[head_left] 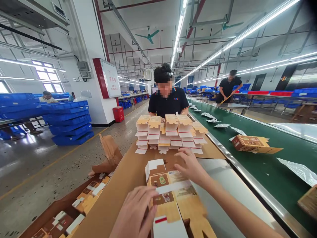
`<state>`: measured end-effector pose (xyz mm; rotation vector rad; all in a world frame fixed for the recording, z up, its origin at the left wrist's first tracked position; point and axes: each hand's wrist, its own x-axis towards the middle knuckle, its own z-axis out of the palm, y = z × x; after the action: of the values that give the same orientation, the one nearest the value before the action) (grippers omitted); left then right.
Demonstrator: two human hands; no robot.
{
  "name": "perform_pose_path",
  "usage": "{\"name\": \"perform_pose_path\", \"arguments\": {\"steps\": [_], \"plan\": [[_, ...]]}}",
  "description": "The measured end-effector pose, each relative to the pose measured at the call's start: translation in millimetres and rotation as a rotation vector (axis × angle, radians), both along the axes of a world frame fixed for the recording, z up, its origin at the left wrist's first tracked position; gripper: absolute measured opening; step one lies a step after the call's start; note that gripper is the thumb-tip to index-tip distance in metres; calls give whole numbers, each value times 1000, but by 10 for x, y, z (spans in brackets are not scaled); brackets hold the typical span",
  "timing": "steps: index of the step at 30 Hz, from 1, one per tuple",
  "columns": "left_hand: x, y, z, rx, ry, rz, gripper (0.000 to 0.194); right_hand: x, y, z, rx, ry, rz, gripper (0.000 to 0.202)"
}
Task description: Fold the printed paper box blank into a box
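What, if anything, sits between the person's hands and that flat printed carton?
Nothing visible. The left hand and the right hand both rest directly on the flat carton atop the stack of carton blanks.

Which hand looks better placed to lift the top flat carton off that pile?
Probably the left hand: it already lies on the near part of the top flat carton. The right hand rests at the pile's far corner, toward the stacked folded boxes.

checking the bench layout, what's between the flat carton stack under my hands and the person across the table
In the head view, a pile of folded-up cartons stands between the flat carton stack and the person.
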<state>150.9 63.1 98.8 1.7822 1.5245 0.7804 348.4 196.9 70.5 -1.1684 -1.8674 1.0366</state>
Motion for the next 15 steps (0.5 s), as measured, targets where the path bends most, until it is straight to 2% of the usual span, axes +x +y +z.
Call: {"name": "perform_pose_path", "arguments": {"steps": [3, 6, 9, 11, 15], "plan": [[203, 371, -15, 78, 285, -76, 29, 91, -284, 80, 46, -228, 171, 19], [368, 525, -87, 24, 405, -148, 20, 125, -446, 110, 3, -391, 162, 16], [378, 587, -202, 25, 313, -174, 13, 100, -435, 92, -5, -465, 181, 9], [344, 617, -270, 8, 241, -182, 6, 84, -411, 51, 21, -450, 234, 14], [344, 643, -358, 7, 131, -188, 20, 77, -476, -120, 43, -246, 261, 19]]}}
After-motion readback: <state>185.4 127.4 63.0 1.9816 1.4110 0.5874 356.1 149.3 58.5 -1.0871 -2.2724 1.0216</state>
